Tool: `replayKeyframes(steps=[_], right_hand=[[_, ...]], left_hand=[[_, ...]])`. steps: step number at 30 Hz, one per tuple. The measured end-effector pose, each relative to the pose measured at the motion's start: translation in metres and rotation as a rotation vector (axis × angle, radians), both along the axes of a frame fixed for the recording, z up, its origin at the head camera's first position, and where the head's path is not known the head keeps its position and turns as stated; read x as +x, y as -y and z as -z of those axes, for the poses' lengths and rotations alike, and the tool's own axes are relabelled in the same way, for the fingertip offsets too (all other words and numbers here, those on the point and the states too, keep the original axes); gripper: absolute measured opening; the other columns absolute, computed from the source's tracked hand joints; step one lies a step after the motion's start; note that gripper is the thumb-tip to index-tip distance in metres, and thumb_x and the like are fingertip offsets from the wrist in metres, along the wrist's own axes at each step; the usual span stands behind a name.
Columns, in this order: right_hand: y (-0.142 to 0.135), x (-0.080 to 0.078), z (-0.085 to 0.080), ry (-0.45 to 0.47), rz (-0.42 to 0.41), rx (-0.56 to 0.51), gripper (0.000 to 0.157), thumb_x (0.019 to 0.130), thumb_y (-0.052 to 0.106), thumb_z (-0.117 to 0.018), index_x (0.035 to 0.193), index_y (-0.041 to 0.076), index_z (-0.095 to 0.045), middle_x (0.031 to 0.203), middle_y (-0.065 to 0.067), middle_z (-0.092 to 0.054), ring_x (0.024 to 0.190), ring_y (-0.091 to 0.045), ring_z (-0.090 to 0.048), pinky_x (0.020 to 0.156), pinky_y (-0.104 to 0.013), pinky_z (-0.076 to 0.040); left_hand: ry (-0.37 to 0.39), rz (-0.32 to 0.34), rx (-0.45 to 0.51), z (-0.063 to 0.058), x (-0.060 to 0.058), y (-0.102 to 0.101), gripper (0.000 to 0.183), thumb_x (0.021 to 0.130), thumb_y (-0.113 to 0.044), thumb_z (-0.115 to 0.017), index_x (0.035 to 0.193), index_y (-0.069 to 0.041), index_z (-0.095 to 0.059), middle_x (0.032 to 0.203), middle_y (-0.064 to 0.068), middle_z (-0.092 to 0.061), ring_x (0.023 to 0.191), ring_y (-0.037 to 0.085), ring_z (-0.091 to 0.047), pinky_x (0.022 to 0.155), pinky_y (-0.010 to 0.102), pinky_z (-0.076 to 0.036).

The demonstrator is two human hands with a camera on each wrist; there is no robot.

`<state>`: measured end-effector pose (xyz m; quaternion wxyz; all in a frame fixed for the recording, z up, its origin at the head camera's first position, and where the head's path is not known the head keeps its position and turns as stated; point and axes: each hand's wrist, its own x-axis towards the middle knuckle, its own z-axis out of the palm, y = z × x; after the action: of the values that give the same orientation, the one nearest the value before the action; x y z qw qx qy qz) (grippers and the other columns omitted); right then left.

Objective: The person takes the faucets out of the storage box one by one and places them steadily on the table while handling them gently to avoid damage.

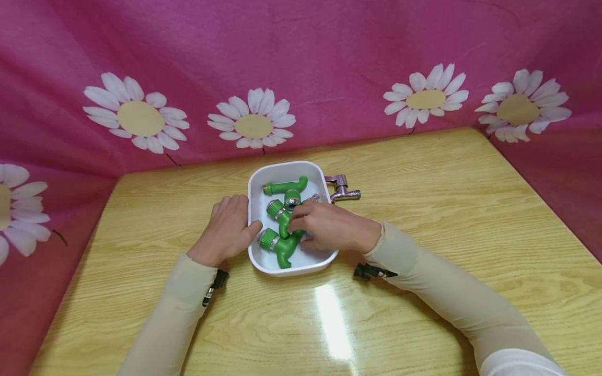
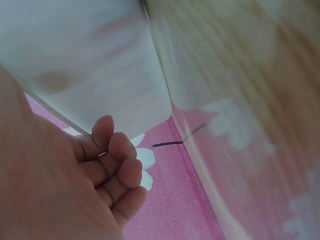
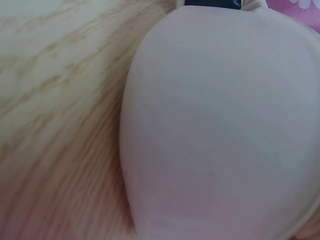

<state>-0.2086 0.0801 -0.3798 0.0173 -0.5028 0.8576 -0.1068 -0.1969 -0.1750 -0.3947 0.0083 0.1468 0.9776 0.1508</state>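
A white plastic tub (image 1: 291, 270) holds several green plastic taps; a lower green tap (image 1: 282, 248), a middle green tap (image 1: 277, 210) and a spout-shaped one (image 1: 287, 186) show. My left hand (image 1: 226, 230) holds the tub's left rim, thumb inside. In the left wrist view its loosely bent fingers (image 2: 127, 172) lie outside the wall. My right hand (image 1: 331, 227) reaches over the right rim, with fingers and thumb about the end of the lower tap. That grip is partly hidden. Only the tub wall (image 3: 215, 125) fills the right wrist view; the hand is unseen there.
A chrome tap (image 1: 342, 188) lies on the wooden table (image 1: 423, 183) against the tub's right side. A small shiny piece (image 1: 314, 197) shows in the tub beside my right fingers. A pink cloth (image 1: 329, 78) with white flowers stands behind the table.
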Motion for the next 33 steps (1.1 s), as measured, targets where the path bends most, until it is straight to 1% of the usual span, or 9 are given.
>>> replayKeyframes(steps=[7, 14, 23, 33], right_hand=[[0.0008, 0.0001, -0.0013, -0.014, -0.004, 0.003, 0.035, 0.084, 0.021, -0.084, 0.118, 0.014, -0.076, 0.124, -0.007, -0.074, 0.121, -0.023, -0.066, 0.107, -0.039, -0.052], [0.001, -0.0009, -0.0016, -0.014, -0.014, 0.0, 0.034, 0.084, 0.021, -0.084, 0.117, 0.014, -0.077, 0.124, -0.006, -0.075, 0.121, -0.023, -0.067, 0.106, -0.038, -0.053], [0.0008, 0.0009, -0.0025, 0.015, -0.04, 0.014, 0.029, 0.087, 0.014, -0.081, 0.116, 0.013, -0.078, 0.121, -0.004, -0.076, 0.117, -0.023, -0.067, 0.104, -0.037, -0.054], [0.0016, 0.0016, -0.0035, -0.008, -0.075, 0.032, 0.024, 0.09, 0.01, -0.077, 0.113, 0.014, -0.079, 0.118, -0.003, -0.077, 0.114, -0.022, -0.068, 0.102, -0.036, -0.055]], left_hand=[[-0.011, 0.003, 0.001, 0.0, 0.0005, 0.0008, 0.039, 0.092, -0.033, -0.053, 0.11, 0.001, -0.051, 0.096, 0.013, -0.052, 0.095, 0.03, -0.042, 0.084, 0.04, -0.032], [-0.003, 0.006, -0.008, -0.0018, 0.0008, 0.0007, 0.043, 0.092, -0.034, -0.052, 0.115, 0.003, -0.05, 0.098, 0.013, -0.051, 0.096, 0.03, -0.041, 0.085, 0.04, -0.032], [0.002, 0.006, -0.005, -0.0017, 0.0016, 0.0005, 0.043, 0.092, -0.034, -0.051, 0.113, 0.003, -0.05, 0.097, 0.013, -0.051, 0.095, 0.03, -0.042, 0.084, 0.04, -0.032], [0.01, 0.006, -0.003, -0.0012, 0.001, 0.001, 0.042, 0.092, -0.034, -0.052, 0.113, 0.002, -0.051, 0.097, 0.013, -0.052, 0.095, 0.03, -0.042, 0.085, 0.041, -0.032]])
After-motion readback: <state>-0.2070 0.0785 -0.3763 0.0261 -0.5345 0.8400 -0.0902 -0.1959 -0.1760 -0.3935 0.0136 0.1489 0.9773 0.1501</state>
